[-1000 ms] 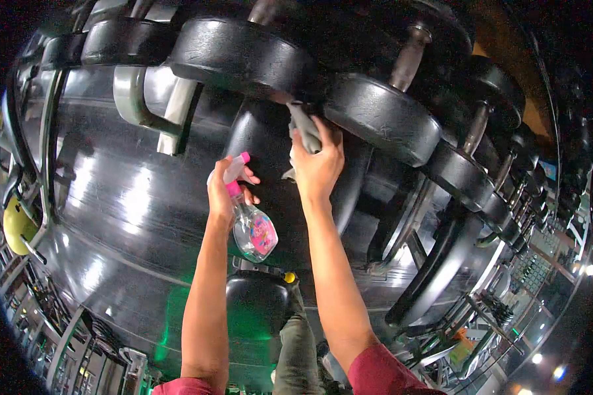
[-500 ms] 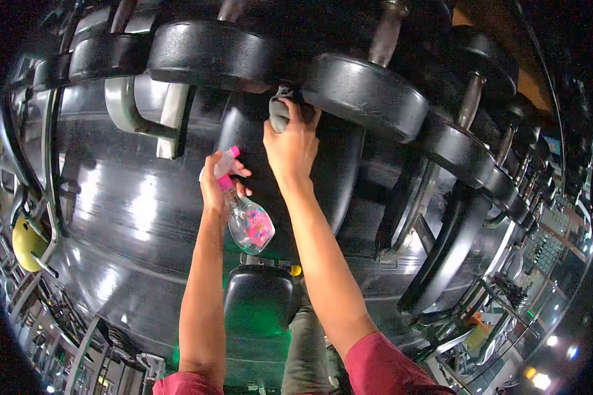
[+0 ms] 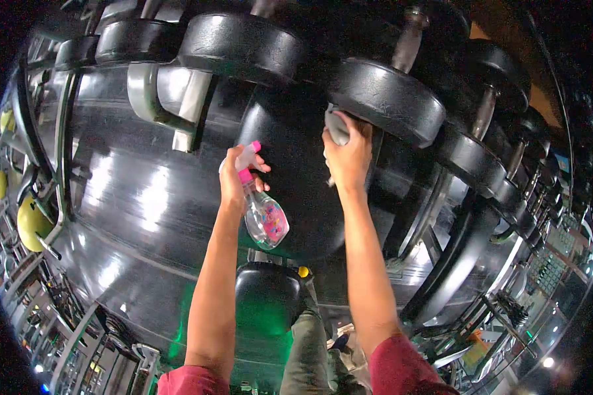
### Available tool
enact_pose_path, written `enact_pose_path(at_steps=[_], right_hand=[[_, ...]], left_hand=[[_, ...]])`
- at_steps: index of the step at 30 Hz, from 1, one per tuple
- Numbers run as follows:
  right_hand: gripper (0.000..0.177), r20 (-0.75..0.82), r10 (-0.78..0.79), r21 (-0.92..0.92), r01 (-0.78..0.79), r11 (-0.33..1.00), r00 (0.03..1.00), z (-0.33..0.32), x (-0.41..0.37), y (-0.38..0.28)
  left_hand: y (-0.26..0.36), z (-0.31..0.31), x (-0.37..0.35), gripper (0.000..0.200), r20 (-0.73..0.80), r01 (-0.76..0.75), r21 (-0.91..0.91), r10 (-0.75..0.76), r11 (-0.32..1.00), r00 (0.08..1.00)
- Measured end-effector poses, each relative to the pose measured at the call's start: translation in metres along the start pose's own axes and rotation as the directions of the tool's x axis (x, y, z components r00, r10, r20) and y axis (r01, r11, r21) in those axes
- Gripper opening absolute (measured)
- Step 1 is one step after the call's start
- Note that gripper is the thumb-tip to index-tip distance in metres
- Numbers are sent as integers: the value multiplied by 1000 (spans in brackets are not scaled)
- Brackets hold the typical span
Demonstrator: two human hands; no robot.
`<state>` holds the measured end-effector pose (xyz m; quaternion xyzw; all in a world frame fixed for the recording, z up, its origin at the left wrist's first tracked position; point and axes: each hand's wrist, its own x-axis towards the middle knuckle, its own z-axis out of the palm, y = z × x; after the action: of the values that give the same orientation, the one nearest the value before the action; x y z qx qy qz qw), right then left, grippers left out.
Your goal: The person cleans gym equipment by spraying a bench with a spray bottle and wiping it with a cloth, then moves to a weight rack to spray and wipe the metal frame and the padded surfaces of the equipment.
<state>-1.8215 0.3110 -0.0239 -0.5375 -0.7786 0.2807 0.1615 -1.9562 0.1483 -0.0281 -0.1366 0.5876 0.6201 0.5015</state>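
Observation:
My left hand [image 3: 234, 176] is wrapped round the neck of a clear spray bottle [image 3: 265, 220] with a pink and white trigger head and a colourful label. Bunched in my right hand [image 3: 349, 155] is a grey cloth [image 3: 337, 127]. That hand lies over the right side of a black padded bench [image 3: 290, 145], just under the rounded head of a black dumbbell [image 3: 385, 95]. Part of the cloth is hidden by my fingers. A second large dumbbell [image 3: 240, 49] sits to the left, above the bench's far end.
More dumbbells [image 3: 464, 155] run along the rack to the right. A bent metal frame [image 3: 148, 99] stands at the left, and a smaller black seat pad [image 3: 267, 289] is close to my legs. Farther left rests a yellow-green ball [image 3: 34, 225].
My right hand has moved right with the cloth, from the gap between the two dumbbells to below the right one. The whole view has shifted a little; the bottle stays in my left hand.

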Motion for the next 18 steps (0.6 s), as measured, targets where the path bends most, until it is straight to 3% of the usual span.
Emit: enact_pose_path(at_steps=[1,2,4,6,7,10,11,12,14,16,17,18], right_hand=[[42,-29,-125,43,126,991,992,-2,-2,3],[42,-26,-130,44,131,990,991,-9,-4,8],[42,66,33,-43,-31,999,997,-31,-1,11],[41,-136,41,-111,-56,992,990,-31,5,48],[44,-109,160,83,-152,985,981,-39,10,43],[44,-77,246,77,-240,968,966,-34,12,25],[43,-7,227,135,-224,965,974,-30,11,27],[37,-11,142,42,-142,989,990,-27,6,22],[32,105,-147,116,135,984,984,-22,1,15],[38,70,-236,13,236,972,969,-16,-7,21],[39,98,-214,-8,216,976,972,-21,-4,25],[33,109,-32,9,32,999,993,-36,-2,3]], left_hand=[[-1,-2,0,49,19,-12,11,12,1000,1000],[-3,-3,0,49,15,-15,8,15,1000,1000],[-1,4,-6,46,-46,-2,-10,2,1000,999],[-4,8,-12,47,0,11,-3,-11,1000,1000],[-8,15,-17,47,5,8,-13,-8,1000,1000],[-24,30,-24,48,61,63,-57,-60,996,996],[-31,32,-22,48,81,72,-41,-68,997,994],[-34,35,-22,48,100,82,-25,-79,996,992],[-37,38,-17,48,101,97,15,-99,995,990],[-36,39,-16,49,95,60,58,-65,997,993],[-36,38,-15,49,114,59,61,-66,996,991],[-34,39,-16,49,115,58,63,-65,996,991]])
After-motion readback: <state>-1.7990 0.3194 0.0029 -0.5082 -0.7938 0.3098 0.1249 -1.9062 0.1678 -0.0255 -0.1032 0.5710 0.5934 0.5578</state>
